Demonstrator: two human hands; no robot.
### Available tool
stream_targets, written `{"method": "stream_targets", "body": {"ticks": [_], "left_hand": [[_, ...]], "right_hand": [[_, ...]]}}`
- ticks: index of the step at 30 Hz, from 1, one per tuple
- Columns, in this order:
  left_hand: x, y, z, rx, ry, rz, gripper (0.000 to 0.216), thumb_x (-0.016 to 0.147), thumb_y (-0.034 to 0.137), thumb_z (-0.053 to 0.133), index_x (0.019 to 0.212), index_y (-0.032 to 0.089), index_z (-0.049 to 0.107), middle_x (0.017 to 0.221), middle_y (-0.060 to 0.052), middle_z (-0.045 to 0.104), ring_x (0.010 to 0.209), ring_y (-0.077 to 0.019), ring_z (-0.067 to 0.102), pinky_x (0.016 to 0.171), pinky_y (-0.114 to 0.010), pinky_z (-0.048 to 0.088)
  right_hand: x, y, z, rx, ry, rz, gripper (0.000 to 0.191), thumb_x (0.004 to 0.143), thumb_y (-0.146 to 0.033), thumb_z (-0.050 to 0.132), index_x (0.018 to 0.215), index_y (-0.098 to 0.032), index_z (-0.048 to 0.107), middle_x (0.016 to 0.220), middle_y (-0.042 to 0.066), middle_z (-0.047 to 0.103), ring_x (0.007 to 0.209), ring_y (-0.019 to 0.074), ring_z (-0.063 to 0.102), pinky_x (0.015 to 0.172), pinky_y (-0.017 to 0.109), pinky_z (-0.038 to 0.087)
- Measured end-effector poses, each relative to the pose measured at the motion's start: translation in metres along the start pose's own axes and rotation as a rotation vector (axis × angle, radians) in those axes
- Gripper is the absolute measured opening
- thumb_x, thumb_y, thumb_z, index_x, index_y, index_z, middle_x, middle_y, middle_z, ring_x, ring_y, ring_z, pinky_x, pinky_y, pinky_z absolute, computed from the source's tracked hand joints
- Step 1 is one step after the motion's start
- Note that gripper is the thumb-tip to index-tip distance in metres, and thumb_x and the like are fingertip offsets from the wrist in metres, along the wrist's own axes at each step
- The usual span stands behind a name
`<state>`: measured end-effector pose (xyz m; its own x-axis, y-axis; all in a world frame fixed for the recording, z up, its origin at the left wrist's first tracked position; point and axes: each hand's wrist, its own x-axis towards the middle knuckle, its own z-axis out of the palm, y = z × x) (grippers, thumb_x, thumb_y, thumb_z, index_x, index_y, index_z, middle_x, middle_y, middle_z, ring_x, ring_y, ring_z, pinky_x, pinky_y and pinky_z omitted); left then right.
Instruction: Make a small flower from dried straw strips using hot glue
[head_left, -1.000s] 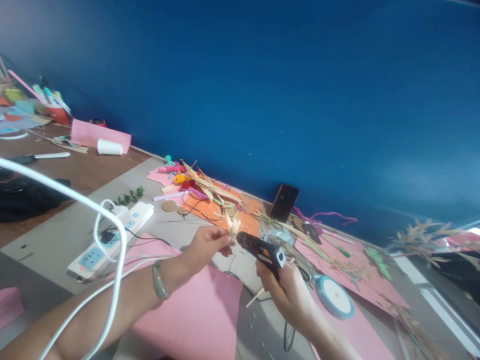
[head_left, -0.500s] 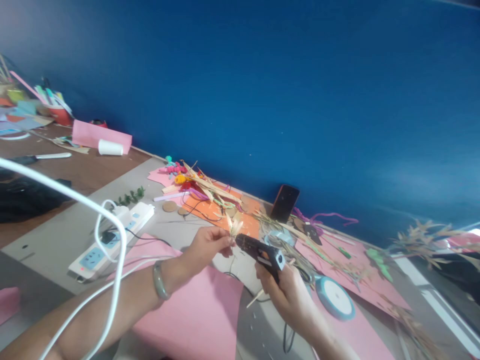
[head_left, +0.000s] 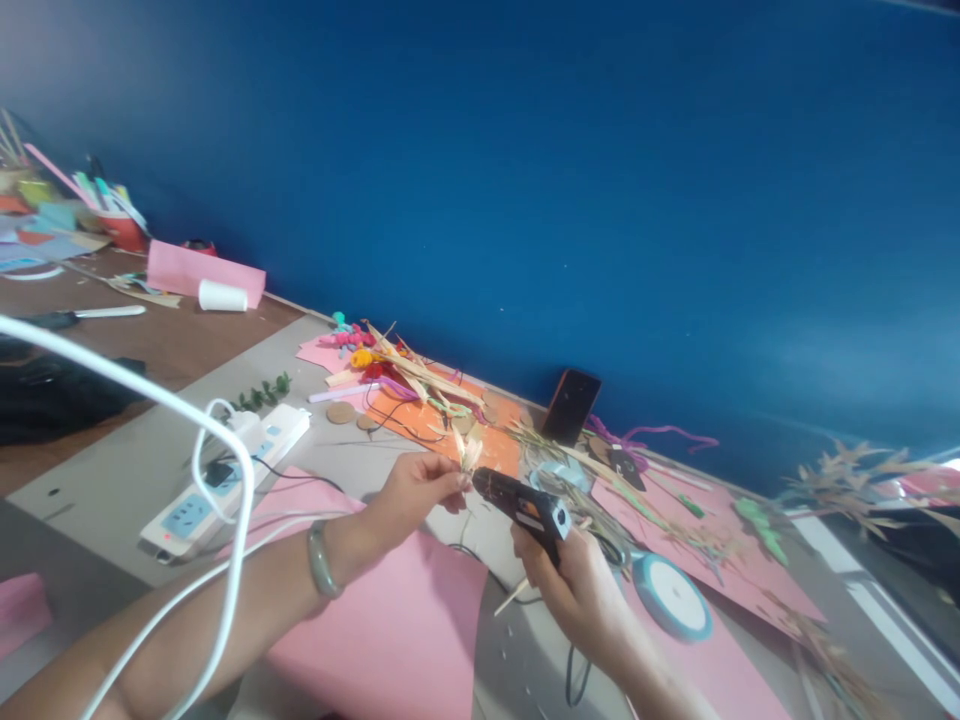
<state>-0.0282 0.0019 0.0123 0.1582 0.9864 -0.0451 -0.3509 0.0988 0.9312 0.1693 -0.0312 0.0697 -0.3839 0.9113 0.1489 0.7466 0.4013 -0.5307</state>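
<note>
My left hand [head_left: 426, 487], with a bangle at the wrist, pinches a small pale flower-like bundle of dried husk [head_left: 468, 452] between thumb and fingers. Its petals point up. Wrapped round the grip of a black hot glue gun [head_left: 525, 505] is my right hand [head_left: 568, 575]. The gun's nozzle points left and lies right at the base of the bundle; whether it touches, I cannot tell. Below both hands a pink sheet of paper [head_left: 405, 625] lies on the grey table. A thin stick [head_left: 511, 596] shows beneath the gun.
A white power strip [head_left: 225, 485] with plugs lies left, and a white cable [head_left: 241, 540] loops across the near view. Behind are an orange sheet [head_left: 491, 445] under dried strips, and a phone [head_left: 571, 405] against the blue wall. Right lies a ribbon roll [head_left: 673, 597].
Almost nothing differs. Both hands, the glue gun and the husk bundle keep their places; the whole view has shifted very slightly.
</note>
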Motion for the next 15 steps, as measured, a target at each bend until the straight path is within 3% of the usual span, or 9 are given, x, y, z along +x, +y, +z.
{"method": "stream_targets", "body": {"ticks": [15], "left_hand": [[0.0013, 0.0044, 0.0034, -0.024, 0.041, -0.021, 0.025, 0.066, 0.035, 0.076, 0.065, 0.012, 0.067, 0.053, -0.002, 0.063, 0.051, -0.0118, 0.058, 0.055, -0.025, 0.047]], "right_hand": [[-0.0003, 0.0048, 0.0032, 0.018, -0.013, 0.040, 0.035, 0.095, -0.041, 0.041, 0.069, -0.019, 0.051, 0.052, -0.002, 0.050, 0.046, 0.0130, 0.043, 0.043, 0.024, 0.034]]}}
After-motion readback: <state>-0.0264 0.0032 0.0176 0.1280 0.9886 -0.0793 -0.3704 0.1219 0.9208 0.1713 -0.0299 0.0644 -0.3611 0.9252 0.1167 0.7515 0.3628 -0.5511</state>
